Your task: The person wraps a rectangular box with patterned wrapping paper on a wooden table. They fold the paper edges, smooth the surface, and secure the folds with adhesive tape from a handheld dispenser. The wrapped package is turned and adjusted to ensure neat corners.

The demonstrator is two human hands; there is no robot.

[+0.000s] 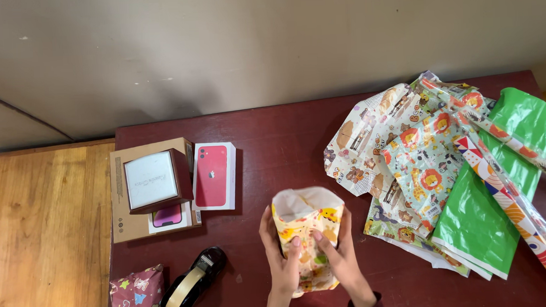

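A box half wrapped in yellow cartoon-animal paper (pixel 306 232) stands on the dark red table (pixel 273 153), with the paper's far end open and showing its white inside. My left hand (pixel 282 257) grips its left side, fingers pressed on the front. My right hand (pixel 342 255) holds the right side, with fingertips meeting the left hand's near the middle seam.
Sheets of animal-print wrapping paper (pixel 402 160), a green sheet (pixel 502 192) and patterned rolls (pixel 514 204) lie at the right. At the left sit a brown cardboard box (pixel 124 224), a small maroon box (pixel 156 180), a red phone box (pixel 212 176), a black tape dispenser (pixel 193 283) and a wrapped maroon parcel (pixel 137 297).
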